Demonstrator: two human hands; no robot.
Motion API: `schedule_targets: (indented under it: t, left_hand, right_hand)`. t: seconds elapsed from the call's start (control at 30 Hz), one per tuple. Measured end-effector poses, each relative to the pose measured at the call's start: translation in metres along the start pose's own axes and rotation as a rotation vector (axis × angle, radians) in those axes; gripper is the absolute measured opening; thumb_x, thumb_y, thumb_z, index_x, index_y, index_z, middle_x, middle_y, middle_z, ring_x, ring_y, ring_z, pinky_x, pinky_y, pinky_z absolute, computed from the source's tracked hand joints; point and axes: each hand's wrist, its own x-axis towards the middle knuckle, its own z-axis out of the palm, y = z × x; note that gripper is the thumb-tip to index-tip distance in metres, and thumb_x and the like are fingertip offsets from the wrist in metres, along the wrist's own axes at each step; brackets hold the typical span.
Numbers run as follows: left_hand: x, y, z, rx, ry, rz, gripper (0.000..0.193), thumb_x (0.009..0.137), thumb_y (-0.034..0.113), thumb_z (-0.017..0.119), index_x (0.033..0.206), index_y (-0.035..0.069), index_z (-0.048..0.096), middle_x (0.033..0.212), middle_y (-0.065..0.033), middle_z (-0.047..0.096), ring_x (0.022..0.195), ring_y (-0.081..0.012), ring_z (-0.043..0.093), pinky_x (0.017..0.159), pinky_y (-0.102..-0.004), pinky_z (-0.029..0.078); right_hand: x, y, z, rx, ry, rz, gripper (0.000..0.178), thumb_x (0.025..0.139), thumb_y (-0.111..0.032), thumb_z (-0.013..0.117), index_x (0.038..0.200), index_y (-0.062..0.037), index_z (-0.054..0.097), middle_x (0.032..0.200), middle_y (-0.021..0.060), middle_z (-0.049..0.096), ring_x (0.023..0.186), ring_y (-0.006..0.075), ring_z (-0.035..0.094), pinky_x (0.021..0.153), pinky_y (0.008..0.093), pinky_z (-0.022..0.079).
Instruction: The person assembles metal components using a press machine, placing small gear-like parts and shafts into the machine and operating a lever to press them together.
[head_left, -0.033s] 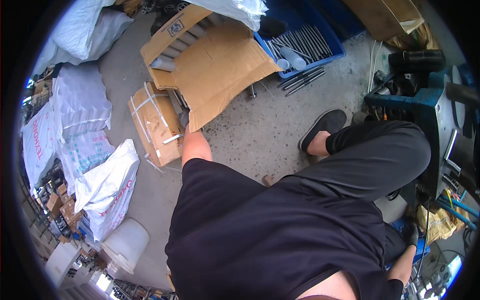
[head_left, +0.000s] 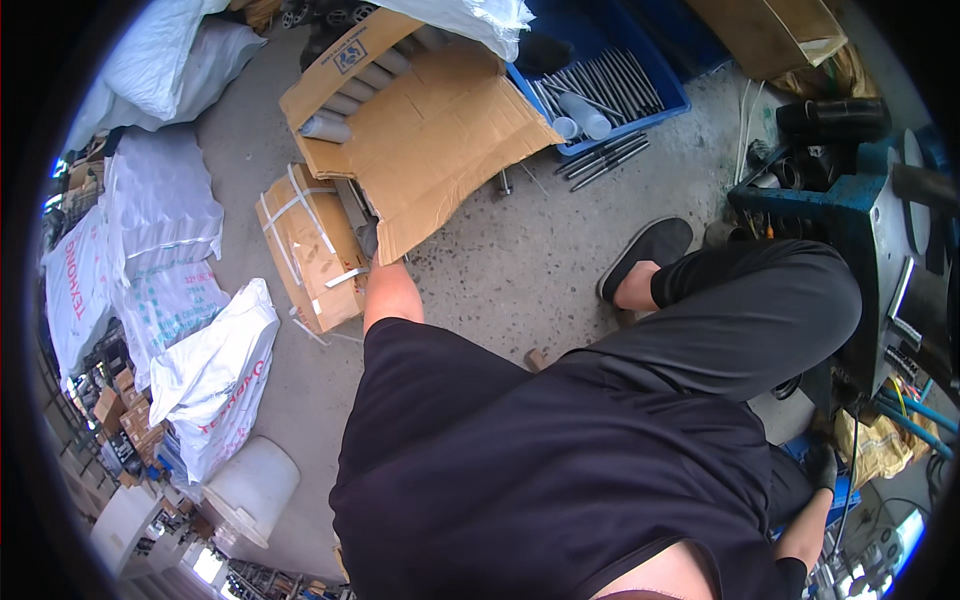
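My left arm reaches forward to the open cardboard box. My left hand, in a dark grey glove, is mostly hidden beside the box's hanging flap, so its fingers and anything in them do not show. Grey cylinders lie in a row inside this box. Right by the hand lies a second carton, bound with white straps. Down at the lower right, my right hand, also in a dark glove, is beside my dark-trousered leg and a blue object. Its fingers cannot be made out.
A blue bin holds many metal rods and two translucent cups; several dark rods lie on the floor beside it. White sacks and a white bucket stand left. A blue-framed machine is close on the right.
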Motion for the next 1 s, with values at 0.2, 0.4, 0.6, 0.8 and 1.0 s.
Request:
schedule_targets:
  t: [0.2,0.4,0.6,0.8,1.0]
  left_hand:
    - [-0.022,-0.001,0.001,0.011,-0.040,-0.003,0.064,0.083,0.044,0.073,0.129,0.001,0.070,0.132,-0.0249,0.069,0.121,-0.0363,0.069,0.103,-0.0446,0.055]
    - [-0.048,0.025,0.014,0.041,-0.087,0.019,0.065,0.082,0.045,0.073,0.130,0.001,0.070,0.133,-0.0249,0.069,0.122,-0.0360,0.069,0.103,-0.0444,0.055]
    - [-0.102,0.028,0.034,0.027,-0.115,-0.061,0.064,0.077,0.046,0.077,0.122,0.000,0.074,0.131,-0.0259,0.070,0.122,-0.0343,0.069,0.102,-0.0405,0.055]
    - [-0.150,0.143,0.120,-0.115,-0.221,-0.056,0.055,0.084,0.043,0.071,0.116,-0.002,0.075,0.116,-0.0220,0.076,0.105,-0.0311,0.075,0.091,-0.0399,0.058]
    - [-0.139,0.236,0.204,-0.454,-0.413,-0.139,0.049,0.097,0.035,0.060,0.129,-0.001,0.068,0.113,-0.0173,0.076,0.104,-0.0297,0.074,0.093,-0.0452,0.057]
  right_hand:
    - [0.028,-0.005,0.000,-0.017,-0.045,0.020,0.017,0.092,-0.029,0.056,0.096,-0.0246,0.072,0.102,-0.0002,0.064,0.121,0.0243,0.054,0.118,0.0496,0.032]
    - [0.032,-0.023,-0.013,0.037,-0.021,0.079,0.017,0.092,-0.027,0.058,0.095,-0.0243,0.074,0.100,-0.0010,0.066,0.118,0.0232,0.055,0.117,0.0479,0.035]
    - [0.089,0.015,-0.008,-0.055,0.007,0.058,0.017,0.087,-0.027,0.061,0.094,-0.0261,0.076,0.105,-0.0016,0.069,0.116,0.0211,0.055,0.115,0.0453,0.036]
    - [0.054,0.006,-0.048,2.891,0.515,0.916,0.028,0.105,-0.041,0.062,0.118,-0.0157,0.062,0.092,0.0037,0.064,0.071,0.0173,0.059,0.060,0.0297,0.048]
    - [0.068,0.018,-0.112,2.559,0.488,1.133,0.042,0.104,-0.036,0.063,0.138,-0.0116,0.063,0.101,0.0054,0.072,0.077,0.0143,0.065,0.066,0.0274,0.050]
